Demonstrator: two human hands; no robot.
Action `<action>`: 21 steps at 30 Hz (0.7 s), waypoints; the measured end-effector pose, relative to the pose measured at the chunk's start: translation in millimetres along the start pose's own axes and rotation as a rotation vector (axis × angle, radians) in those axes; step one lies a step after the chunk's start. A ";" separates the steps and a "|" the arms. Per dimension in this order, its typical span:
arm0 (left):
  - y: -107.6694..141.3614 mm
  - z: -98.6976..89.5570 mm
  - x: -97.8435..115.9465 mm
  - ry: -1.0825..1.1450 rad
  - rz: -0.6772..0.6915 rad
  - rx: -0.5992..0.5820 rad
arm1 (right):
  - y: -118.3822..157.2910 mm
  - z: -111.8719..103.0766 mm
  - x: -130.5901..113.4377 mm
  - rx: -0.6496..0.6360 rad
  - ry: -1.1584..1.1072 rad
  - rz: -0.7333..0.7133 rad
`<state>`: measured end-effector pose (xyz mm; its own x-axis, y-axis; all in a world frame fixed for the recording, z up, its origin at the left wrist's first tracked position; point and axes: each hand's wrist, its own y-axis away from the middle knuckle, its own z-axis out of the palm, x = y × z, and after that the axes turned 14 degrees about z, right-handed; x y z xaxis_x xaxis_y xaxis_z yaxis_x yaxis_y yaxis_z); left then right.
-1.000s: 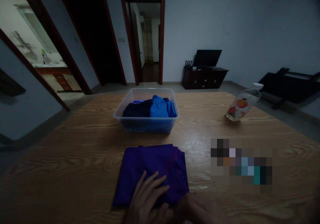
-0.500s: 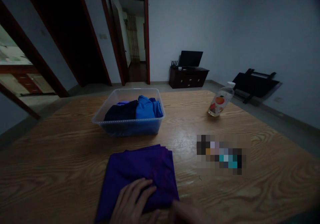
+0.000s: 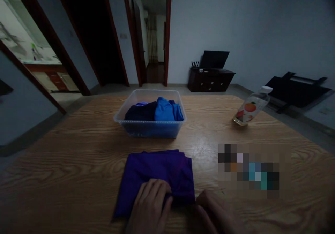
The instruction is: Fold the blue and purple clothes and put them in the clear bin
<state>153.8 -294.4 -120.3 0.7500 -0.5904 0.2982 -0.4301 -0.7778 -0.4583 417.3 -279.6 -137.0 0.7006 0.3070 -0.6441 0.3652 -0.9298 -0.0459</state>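
A folded purple cloth lies on the table in front of me. My left hand rests on its near part, fingers bent side by side and thumb held apart. At the cloth's near right corner is my right hand, its fingers curled closed against the edge, apparently pinching it. The lower parts of both hands run out of the picture. Beyond the cloth stands a clear plastic bin holding dark navy cloth and bright blue cloth.
On the right of the wooden table stands a clear bottle with a fruit label and white cap. A pixelated patch covers something nearer. Farther off are a dark cabinet, a screen and a doorway.
The view has swung left, so everything sits farther right. My right hand has come up to the purple cloth's near right corner. My left hand remains on the cloth, its fingers more bent.
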 end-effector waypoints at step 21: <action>12.9 15.0 -12.9 -0.120 0.152 -0.105 | -54.6 5.9 -6.1 0.272 0.332 -0.324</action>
<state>146.1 -293.6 -142.6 0.7245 -0.6773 0.1278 -0.5880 -0.7040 -0.3983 389.4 -231.9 -135.1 0.7509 0.5934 -0.2900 0.4537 -0.7825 -0.4264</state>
